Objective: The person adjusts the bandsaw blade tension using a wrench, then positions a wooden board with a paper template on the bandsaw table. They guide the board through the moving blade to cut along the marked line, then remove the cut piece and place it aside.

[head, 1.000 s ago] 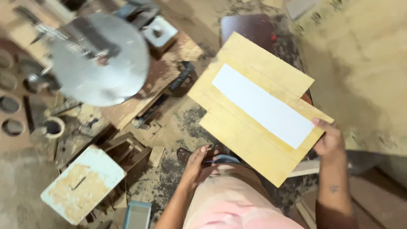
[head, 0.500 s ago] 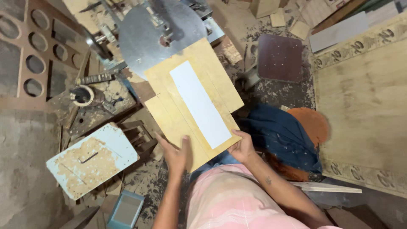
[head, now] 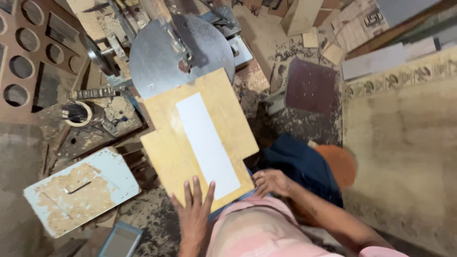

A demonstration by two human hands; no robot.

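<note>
Both hands feed the wooden board (head: 200, 138) onto the round saw table (head: 157, 62): left hand (head: 193, 209) flat and open on its near edge, right hand (head: 271, 182) clasping its near corner. Steady, aligned pushing seems needed next.

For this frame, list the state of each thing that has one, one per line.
Plywood panel: flat, far end on the round saw table.
White strip: lying along the panel's middle.
Left hand: open, flat on the panel's near edge.
Right hand: at the panel's near right corner.
Saw table: partly covered by the panel.

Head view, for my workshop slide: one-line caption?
Both hands, left hand and right hand, press a plywood panel onto the round metal saw table.
</note>
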